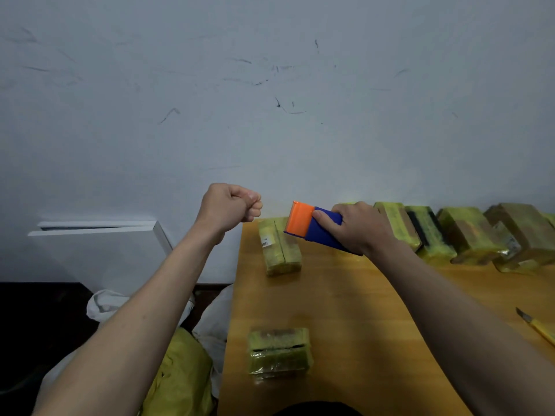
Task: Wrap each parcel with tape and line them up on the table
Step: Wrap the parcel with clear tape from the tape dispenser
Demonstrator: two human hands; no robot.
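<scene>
My right hand grips a blue tape dispenser with an orange head, held in the air over the back of the wooden table. My left hand is raised just left of the dispenser head, its fingers curled into a fist. I cannot make out any tape strip between hand and dispenser. One yellow-taped parcel lies below the dispenser near the table's left edge. Another taped parcel sits close to the front edge. A row of several taped parcels lines the back right by the wall.
A yellow utility knife lies at the table's right edge. Beside the table on the floor sit a white sack and a yellow bag. A white panel leans against the wall at left.
</scene>
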